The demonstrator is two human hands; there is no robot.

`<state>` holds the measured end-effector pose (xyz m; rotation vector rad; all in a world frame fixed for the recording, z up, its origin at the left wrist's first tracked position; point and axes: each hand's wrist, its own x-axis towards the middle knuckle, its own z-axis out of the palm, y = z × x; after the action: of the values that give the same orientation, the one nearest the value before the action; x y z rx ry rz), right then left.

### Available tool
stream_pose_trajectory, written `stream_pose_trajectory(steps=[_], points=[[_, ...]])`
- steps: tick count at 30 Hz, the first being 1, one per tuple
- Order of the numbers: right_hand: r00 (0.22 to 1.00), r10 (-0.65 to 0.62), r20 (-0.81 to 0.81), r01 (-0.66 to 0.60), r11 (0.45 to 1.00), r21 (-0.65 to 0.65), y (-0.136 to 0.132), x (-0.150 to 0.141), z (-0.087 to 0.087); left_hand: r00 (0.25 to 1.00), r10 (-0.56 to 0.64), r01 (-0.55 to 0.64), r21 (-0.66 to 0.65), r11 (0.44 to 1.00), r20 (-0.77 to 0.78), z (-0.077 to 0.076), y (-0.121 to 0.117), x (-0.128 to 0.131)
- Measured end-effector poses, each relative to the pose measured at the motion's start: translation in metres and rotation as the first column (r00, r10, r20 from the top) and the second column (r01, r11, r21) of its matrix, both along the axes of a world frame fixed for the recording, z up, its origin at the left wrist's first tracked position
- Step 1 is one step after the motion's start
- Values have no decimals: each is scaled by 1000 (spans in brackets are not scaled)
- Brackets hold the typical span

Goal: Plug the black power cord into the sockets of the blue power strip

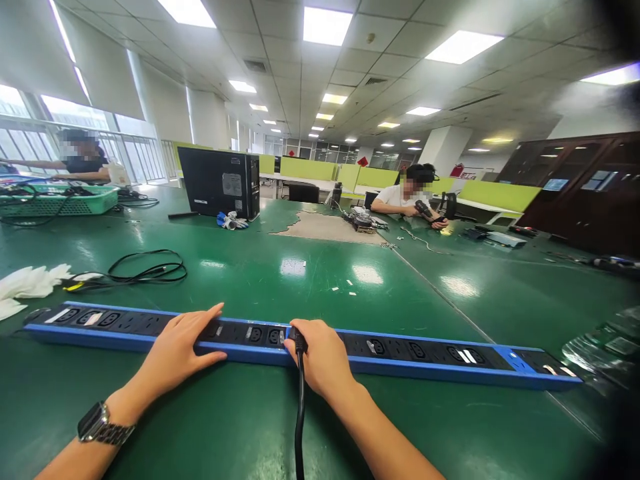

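Observation:
A long blue and black power strip (395, 348) with rows of sockets lies across the green table in front of me. My right hand (320, 353) is closed around the black plug of a power cord (300, 413), at a socket near the strip's middle. How deep the plug sits is hidden by my fingers. The cord hangs down toward the bottom edge. My left hand (177, 347) rests over the strip left of centre, thumb and fingers spread, holding nothing. A watch (103, 425) is on my left wrist.
A coiled black cable (150, 270) and white gloves (33, 287) lie at left, behind the strip. Farther back stand a black computer case (217, 181) and a green basket (65, 203). One person (400, 200) handles a tool across the table; another (83, 157) sits far left.

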<state>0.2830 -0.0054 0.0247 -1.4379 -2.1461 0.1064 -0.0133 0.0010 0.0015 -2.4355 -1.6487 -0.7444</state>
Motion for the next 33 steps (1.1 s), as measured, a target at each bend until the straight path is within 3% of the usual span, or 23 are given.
stream_pose_trajectory(steps=[13,17,21,25,29,33], points=[[999,-45,19,41,980,193,-11,-12,-30,996,-42,41,17,999,78,-3,-4,5],[991,-119,59,98,954,284,-16,-9,-39,979,-159,152,62,986,127,4,-15,36],[980,-182,86,143,930,339,-19,1,-45,924,-345,340,57,939,167,10,-19,89],[960,-274,65,241,919,312,-16,10,-50,913,-362,362,34,931,186,6,-8,134],[961,-270,51,249,934,257,-13,10,-50,928,-316,306,82,949,195,-8,2,146],[970,-245,9,237,946,223,-15,6,-46,902,-367,333,176,926,227,-19,6,143]])
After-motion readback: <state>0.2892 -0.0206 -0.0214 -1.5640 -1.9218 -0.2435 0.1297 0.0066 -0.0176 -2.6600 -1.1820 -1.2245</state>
